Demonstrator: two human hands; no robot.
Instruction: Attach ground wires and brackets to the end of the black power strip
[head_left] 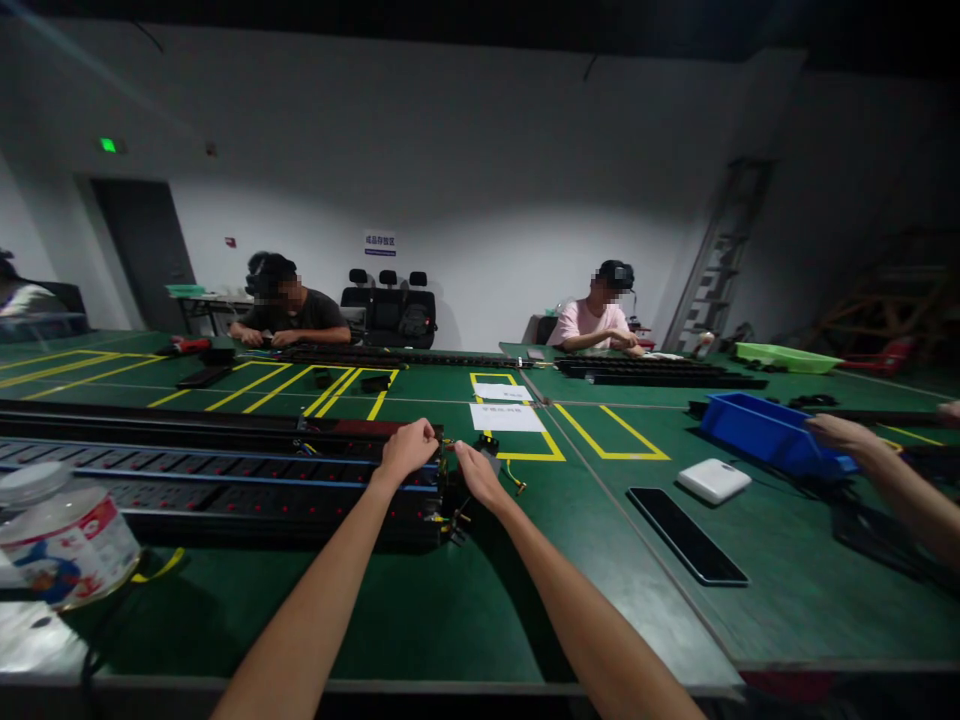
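Several long black strips (292,503) lie side by side on the green table, with rows of socket-like slots, small red dots and blue edges. Loose coloured wires (450,525) stick out at their right end. My left hand (409,452) rests over that end, its fingers pinched together. Just to the right, my right hand (480,475) is closed with thumb and fingertip close to the left fingers. What lies between the fingers of either hand is too small to make out. A yellow-ended lead (519,485) hangs beside my right hand.
On the left stands a clear plastic jar (71,535). To the right lie a phone (686,535), a white box (714,481) and a blue bin (765,435), with another person's hand (847,440) at it. Two people sit across the table; paper sheets (506,418) lie mid-table.
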